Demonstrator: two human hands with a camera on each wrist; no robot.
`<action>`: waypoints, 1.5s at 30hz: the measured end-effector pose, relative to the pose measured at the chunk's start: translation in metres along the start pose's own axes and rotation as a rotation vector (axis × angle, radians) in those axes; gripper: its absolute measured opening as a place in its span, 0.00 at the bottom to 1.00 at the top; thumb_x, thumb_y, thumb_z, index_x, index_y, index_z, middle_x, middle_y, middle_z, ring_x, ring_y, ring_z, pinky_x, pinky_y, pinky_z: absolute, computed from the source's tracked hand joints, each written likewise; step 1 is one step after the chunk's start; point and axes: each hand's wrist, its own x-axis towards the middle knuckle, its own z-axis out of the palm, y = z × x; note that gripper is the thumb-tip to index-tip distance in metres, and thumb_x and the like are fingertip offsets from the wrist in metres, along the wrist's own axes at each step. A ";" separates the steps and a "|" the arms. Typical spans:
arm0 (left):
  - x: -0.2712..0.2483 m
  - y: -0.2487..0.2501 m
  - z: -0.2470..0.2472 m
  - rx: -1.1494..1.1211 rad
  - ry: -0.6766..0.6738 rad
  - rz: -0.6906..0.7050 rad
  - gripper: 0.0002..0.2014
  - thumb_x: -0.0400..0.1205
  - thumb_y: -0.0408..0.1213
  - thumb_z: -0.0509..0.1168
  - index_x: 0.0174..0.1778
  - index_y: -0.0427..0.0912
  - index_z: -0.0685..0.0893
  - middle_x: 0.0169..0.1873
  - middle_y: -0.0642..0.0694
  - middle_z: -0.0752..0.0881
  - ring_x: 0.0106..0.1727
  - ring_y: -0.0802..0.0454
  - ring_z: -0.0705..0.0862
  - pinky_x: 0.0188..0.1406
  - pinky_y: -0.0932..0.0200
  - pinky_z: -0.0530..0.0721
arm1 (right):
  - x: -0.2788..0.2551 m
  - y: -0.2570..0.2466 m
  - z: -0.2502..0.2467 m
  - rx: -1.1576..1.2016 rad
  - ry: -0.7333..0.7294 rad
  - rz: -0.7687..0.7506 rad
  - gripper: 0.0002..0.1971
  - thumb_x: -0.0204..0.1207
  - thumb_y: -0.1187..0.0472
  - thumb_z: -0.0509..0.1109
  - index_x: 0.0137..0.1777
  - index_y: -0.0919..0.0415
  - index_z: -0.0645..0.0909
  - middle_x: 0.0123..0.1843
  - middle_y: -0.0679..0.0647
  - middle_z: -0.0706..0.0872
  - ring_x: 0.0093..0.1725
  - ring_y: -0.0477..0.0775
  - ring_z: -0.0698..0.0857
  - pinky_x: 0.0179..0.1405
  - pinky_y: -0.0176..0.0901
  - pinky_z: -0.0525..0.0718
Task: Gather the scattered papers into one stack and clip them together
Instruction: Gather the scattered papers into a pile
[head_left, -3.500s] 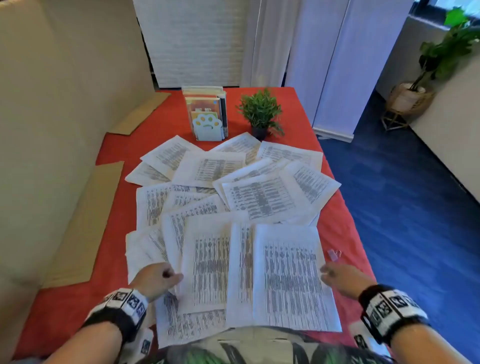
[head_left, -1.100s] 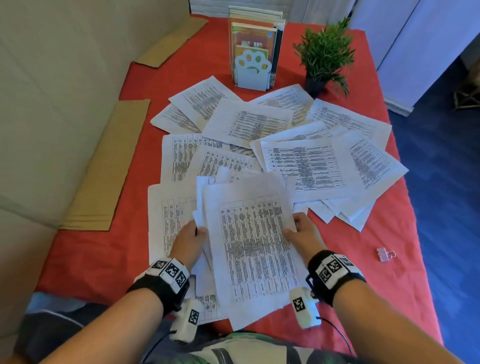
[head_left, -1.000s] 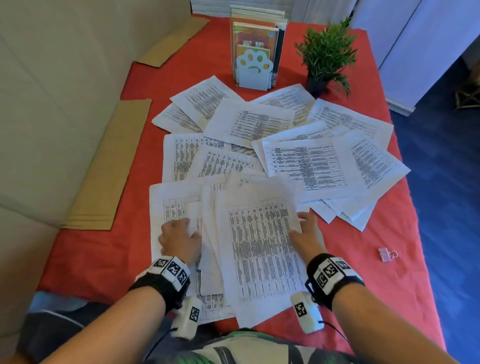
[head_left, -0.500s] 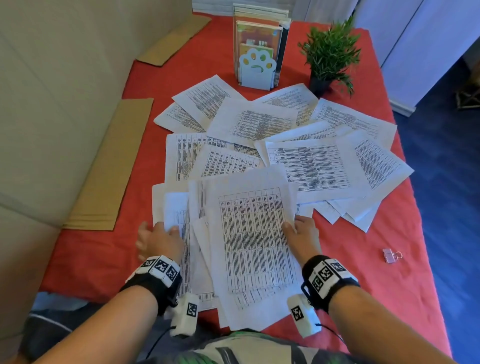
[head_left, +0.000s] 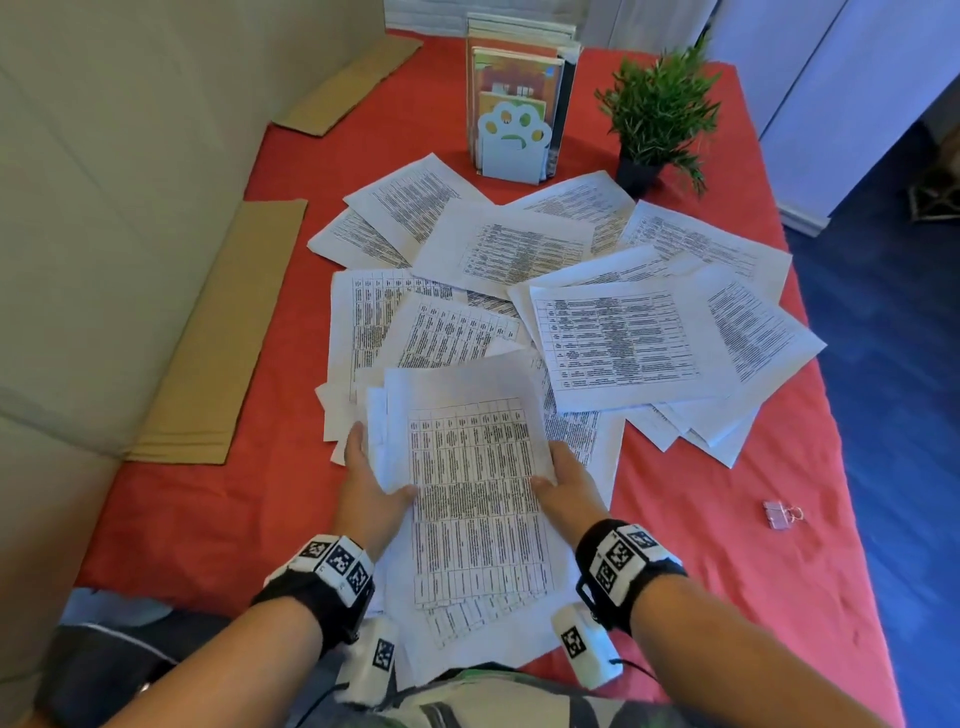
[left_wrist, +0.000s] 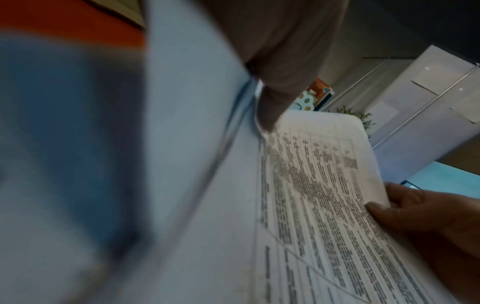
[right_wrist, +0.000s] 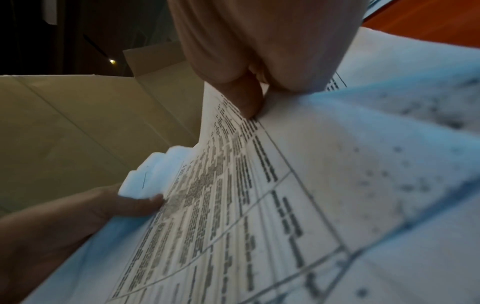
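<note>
A loose stack of printed papers is lifted off the red table near its front edge. My left hand grips the stack's left edge, thumb on top, and my right hand grips its right edge the same way. In the left wrist view my thumb presses on the top sheet; the right wrist view shows my right thumb on the sheet. Several scattered papers still lie spread over the table beyond. A small binder clip lies on the cloth at the right.
A book holder with a paw-shaped end and a small potted plant stand at the table's far end. Flat cardboard pieces lie along the left wall. The table's right edge drops to a blue floor.
Both hands have pulled the near sheets together and now grip their side edges, with the stack raised off the table. My left hand moved right onto the stack's left edge.
</note>
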 end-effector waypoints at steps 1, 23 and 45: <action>0.000 0.001 -0.001 0.013 0.002 0.021 0.49 0.74 0.26 0.72 0.83 0.51 0.47 0.78 0.46 0.66 0.77 0.43 0.68 0.75 0.49 0.67 | 0.002 0.001 -0.001 0.019 0.005 -0.025 0.16 0.81 0.68 0.59 0.66 0.53 0.71 0.52 0.51 0.82 0.46 0.52 0.81 0.40 0.33 0.78; 0.043 0.007 -0.046 -0.070 0.007 -0.085 0.25 0.75 0.18 0.67 0.69 0.34 0.75 0.54 0.42 0.81 0.57 0.43 0.80 0.57 0.50 0.76 | 0.024 -0.005 -0.063 -0.426 0.004 -0.411 0.27 0.78 0.69 0.65 0.78 0.60 0.69 0.76 0.46 0.66 0.70 0.47 0.74 0.61 0.22 0.62; 0.046 -0.017 -0.025 0.103 -0.207 -0.024 0.41 0.60 0.25 0.78 0.68 0.42 0.68 0.55 0.46 0.83 0.60 0.44 0.81 0.61 0.45 0.82 | -0.010 0.020 -0.049 -0.187 0.500 0.327 0.35 0.71 0.71 0.62 0.78 0.48 0.63 0.77 0.60 0.62 0.71 0.68 0.67 0.71 0.61 0.69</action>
